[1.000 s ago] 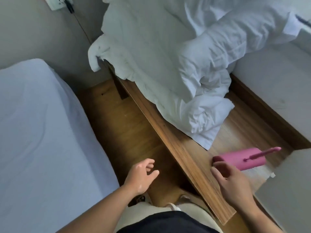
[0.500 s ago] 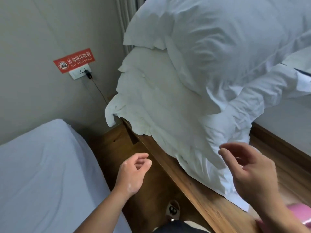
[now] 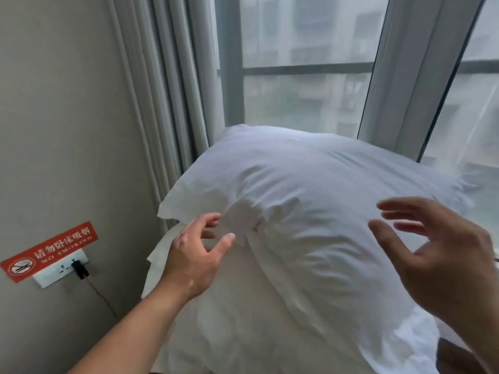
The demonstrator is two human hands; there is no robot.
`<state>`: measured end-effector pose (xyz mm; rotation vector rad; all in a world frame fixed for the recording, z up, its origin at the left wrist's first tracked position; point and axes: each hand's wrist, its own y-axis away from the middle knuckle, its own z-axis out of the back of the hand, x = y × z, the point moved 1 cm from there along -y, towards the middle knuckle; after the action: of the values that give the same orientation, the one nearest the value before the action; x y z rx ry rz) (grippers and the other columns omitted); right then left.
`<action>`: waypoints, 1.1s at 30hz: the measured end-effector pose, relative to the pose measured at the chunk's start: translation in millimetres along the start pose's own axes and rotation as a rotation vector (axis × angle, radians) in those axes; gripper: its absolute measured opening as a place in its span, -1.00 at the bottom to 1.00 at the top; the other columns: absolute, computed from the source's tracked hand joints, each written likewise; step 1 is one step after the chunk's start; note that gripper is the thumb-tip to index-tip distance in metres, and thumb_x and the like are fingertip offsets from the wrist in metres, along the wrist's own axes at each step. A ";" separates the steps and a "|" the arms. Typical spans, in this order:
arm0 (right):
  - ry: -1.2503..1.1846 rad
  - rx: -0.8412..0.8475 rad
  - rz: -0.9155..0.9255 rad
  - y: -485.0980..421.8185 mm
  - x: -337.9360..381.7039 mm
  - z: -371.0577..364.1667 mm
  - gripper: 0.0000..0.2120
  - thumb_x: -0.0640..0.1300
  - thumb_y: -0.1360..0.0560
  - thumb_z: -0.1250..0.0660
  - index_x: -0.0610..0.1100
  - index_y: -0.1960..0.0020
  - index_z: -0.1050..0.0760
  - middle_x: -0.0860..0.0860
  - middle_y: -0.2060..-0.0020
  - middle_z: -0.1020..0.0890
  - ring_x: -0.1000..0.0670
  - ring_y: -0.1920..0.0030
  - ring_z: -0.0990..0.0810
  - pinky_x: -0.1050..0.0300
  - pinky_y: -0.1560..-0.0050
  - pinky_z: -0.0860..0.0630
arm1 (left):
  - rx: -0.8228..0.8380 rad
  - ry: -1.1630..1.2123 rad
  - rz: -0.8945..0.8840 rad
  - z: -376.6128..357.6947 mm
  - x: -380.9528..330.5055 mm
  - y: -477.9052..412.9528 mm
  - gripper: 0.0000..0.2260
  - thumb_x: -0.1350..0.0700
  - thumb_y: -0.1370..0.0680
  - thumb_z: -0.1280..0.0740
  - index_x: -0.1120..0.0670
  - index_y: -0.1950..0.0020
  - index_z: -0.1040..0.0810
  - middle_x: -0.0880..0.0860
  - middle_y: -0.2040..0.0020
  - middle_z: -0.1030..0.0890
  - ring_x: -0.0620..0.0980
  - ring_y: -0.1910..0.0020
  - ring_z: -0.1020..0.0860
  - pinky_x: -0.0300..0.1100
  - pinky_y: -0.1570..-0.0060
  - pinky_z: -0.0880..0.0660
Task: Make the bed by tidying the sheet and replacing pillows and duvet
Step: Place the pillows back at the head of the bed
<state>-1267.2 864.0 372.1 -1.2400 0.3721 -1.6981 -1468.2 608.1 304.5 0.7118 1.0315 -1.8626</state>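
View's swung up to the pillow point(image 3: 310, 190) by the far window point(image 3: 305, 98); left hand point(image 3: 197, 255) and right hand point(image 3: 442, 255) have risen either side, fingers spread, holding nothing yet; looks like the pillow grab is next.

Left hand point(image 3: 197, 255) raised at left edge of pillow point(image 3: 310, 190), fingers spread, loosely curled. Right hand point(image 3: 442, 255) before its right side, fingers straight, splayed.

The pillow point(image 3: 310, 211) is plain white. The curtain point(image 3: 167, 90) is pale grey and the wall point(image 3: 59, 117) greyish beige. The no-smoking sign point(image 3: 50, 252) is red with white lettering above a white socket plate point(image 3: 54, 273) holding a black plug point(image 3: 80, 269).
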 end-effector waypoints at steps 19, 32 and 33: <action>0.662 0.198 -0.160 -30.2 -30.1 -110.6 -0.18 0.65 -0.29 -0.10 0.26 -0.43 -0.32 0.15 -0.28 -0.51 -0.06 -0.22 -0.49 -0.12 -0.22 -0.45 | 0.158 -0.335 -0.602 -68.6 79.0 -209.7 -0.28 -0.58 -0.46 0.00 -0.22 -0.49 -0.30 -0.01 -0.25 -0.52 0.12 -0.25 -0.46 0.07 -0.25 -0.38; 0.263 -0.121 -0.031 -54.8 -30.1 -112.1 -0.60 0.32 -0.33 -0.41 0.06 0.03 -0.67 0.12 0.19 -0.52 0.02 0.17 -0.53 0.17 0.11 -0.42 | -0.052 -0.019 -0.526 -49.4 45.5 -222.7 -0.47 -0.54 -0.37 -0.22 -0.15 0.05 -0.67 -0.11 0.20 -0.69 0.03 0.15 -0.65 -0.06 0.17 -0.53; 0.228 -0.154 -0.005 -60.9 -21.9 -108.5 -0.62 0.29 -0.35 -0.46 0.02 0.04 -0.68 0.09 0.20 -0.53 0.05 0.18 -0.51 0.26 0.12 -0.39 | -0.077 0.046 -0.515 -38.2 38.0 -221.3 -0.49 -0.52 -0.37 -0.28 -0.13 0.09 -0.69 -0.13 0.22 -0.70 0.00 0.17 -0.66 -0.04 0.16 -0.55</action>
<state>-1391.1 881.7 355.3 -1.1584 0.6472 -1.8489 -1678.9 687.8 338.0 0.4704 1.4063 -2.2297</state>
